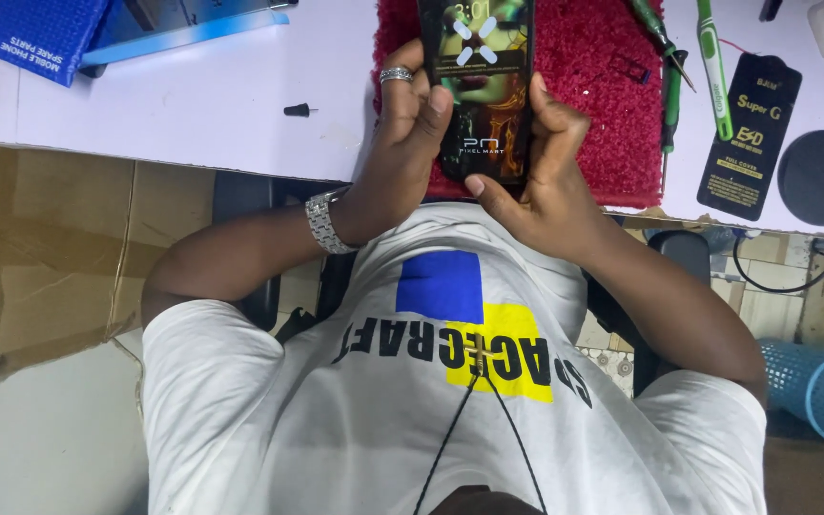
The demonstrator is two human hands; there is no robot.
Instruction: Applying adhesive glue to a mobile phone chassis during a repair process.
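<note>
Both hands grip a dark smartphone (482, 91) (its screen is lit) over the red mat (603, 105): left hand (412, 143) wraps one edge, thumb pressing the glass; right hand (536, 172) clasps the other edge.

A white short-sleeved T-shirt (355, 420) with a blue-and-yellow chest patch, a silver wristwatch (321, 221), a silver ring (396, 74) (same arm), and a thin black cord (488, 420).
</note>
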